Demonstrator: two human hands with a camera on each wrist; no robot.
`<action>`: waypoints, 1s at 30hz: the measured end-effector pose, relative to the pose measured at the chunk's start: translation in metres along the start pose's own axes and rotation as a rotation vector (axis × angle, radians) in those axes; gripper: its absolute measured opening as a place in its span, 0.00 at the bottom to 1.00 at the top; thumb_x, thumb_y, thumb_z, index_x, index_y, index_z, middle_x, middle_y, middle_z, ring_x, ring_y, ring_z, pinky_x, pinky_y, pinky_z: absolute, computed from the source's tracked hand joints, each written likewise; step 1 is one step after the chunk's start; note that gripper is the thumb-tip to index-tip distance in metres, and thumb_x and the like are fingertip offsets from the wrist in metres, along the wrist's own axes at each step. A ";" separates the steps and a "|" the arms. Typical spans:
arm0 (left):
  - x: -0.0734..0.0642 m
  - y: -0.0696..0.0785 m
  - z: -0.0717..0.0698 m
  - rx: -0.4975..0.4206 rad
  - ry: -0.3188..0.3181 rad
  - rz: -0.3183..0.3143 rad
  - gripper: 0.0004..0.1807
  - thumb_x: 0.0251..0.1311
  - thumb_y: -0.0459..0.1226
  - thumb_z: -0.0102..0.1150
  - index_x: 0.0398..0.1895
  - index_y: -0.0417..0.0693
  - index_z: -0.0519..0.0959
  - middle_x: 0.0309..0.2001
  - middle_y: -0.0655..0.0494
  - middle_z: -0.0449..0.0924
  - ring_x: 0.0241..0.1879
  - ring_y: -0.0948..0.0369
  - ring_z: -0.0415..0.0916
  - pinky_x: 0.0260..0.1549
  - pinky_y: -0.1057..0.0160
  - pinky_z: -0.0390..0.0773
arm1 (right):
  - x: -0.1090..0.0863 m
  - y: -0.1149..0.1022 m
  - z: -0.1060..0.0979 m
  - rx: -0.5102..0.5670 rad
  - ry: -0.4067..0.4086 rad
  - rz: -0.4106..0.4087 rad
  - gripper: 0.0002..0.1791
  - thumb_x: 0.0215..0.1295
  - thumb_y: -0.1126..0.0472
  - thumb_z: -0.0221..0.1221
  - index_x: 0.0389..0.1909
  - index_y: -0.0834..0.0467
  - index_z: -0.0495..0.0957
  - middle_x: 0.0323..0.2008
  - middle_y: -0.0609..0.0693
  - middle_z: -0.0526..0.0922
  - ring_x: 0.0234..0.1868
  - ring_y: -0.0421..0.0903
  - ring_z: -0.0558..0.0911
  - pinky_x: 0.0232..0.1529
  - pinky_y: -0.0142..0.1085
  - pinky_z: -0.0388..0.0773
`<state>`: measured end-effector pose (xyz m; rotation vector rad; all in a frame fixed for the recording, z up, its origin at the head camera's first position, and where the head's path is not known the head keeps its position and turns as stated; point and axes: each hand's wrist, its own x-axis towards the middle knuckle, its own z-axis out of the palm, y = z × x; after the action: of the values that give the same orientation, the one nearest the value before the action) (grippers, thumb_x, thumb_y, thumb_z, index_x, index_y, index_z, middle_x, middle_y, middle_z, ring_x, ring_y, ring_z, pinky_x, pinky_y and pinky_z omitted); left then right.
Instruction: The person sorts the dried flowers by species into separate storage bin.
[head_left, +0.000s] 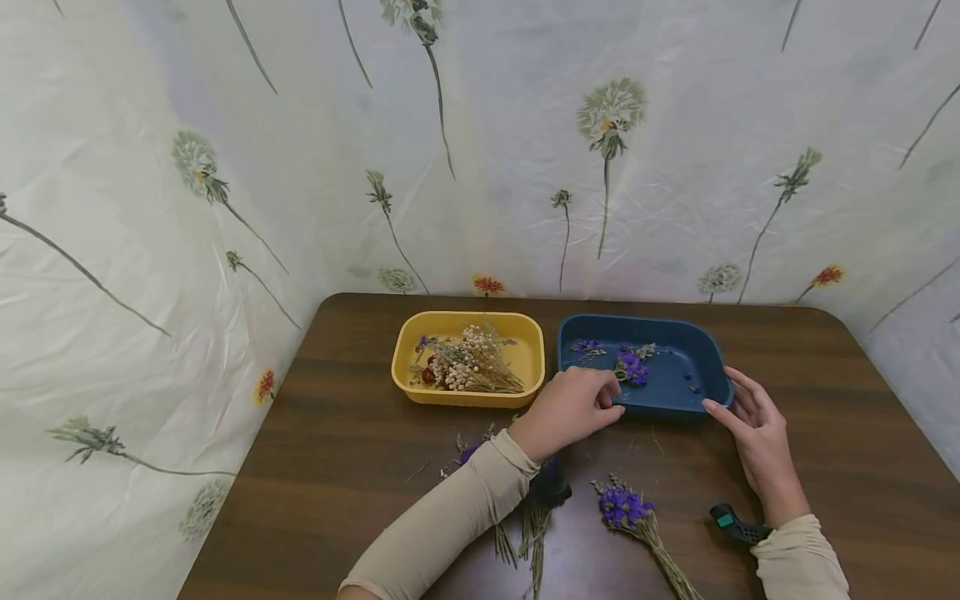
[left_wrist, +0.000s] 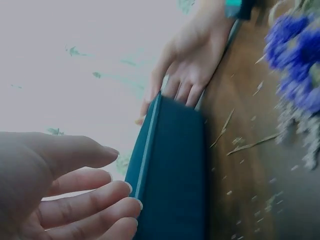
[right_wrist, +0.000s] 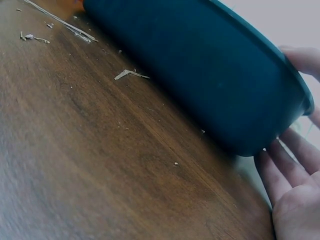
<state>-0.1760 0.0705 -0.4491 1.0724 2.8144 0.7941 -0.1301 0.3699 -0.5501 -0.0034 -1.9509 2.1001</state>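
A blue tray (head_left: 678, 392) with a few purple flowers (head_left: 633, 367) inside sits at the back right of the table. My right hand (head_left: 761, 433) holds its right end; in the right wrist view the thumb (right_wrist: 300, 60) lies over the rim and the fingers (right_wrist: 287, 165) are against the outer wall. My left hand (head_left: 573, 404) is by the tray's front left corner. In the left wrist view its fingers (left_wrist: 95, 205) are relaxed at the rim, the thumb apart from them, with nothing held between.
Left of the blue tray stands a yellow tray (head_left: 468, 399) of dried flowers (head_left: 472, 362). A purple flower bunch (head_left: 630, 512) lies in front, and more stems (head_left: 536, 533) lie partly under the left forearm. Bits of stem litter the table (head_left: 337, 475). A patterned curtain (head_left: 510, 167) hangs behind.
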 end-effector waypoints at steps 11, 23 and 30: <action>-0.031 0.017 0.023 -0.047 -0.126 0.095 0.13 0.68 0.47 0.67 0.51 0.54 0.85 0.33 0.73 0.86 0.28 0.83 0.74 0.33 0.84 0.72 | 0.001 0.001 0.000 -0.005 0.000 0.003 0.37 0.70 0.74 0.61 0.78 0.58 0.63 0.69 0.46 0.72 0.66 0.31 0.74 0.55 0.15 0.75; -0.058 0.033 0.030 -0.144 -0.358 0.244 0.20 0.72 0.48 0.62 0.63 0.55 0.80 0.32 0.75 0.85 0.24 0.86 0.72 0.30 0.86 0.71 | 0.001 0.002 0.000 -0.008 -0.006 0.000 0.37 0.70 0.74 0.60 0.78 0.58 0.62 0.69 0.47 0.72 0.68 0.32 0.72 0.56 0.15 0.74; -0.064 0.038 0.033 -0.192 -0.518 0.279 0.24 0.73 0.48 0.61 0.69 0.56 0.76 0.35 0.73 0.87 0.25 0.84 0.75 0.33 0.86 0.73 | 0.001 0.002 -0.001 -0.004 -0.006 0.003 0.37 0.70 0.74 0.60 0.78 0.58 0.62 0.69 0.47 0.72 0.67 0.32 0.72 0.55 0.15 0.74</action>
<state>-0.0977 0.0694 -0.4702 1.4109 2.1501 0.6625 -0.1313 0.3707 -0.5519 -0.0014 -1.9597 2.1007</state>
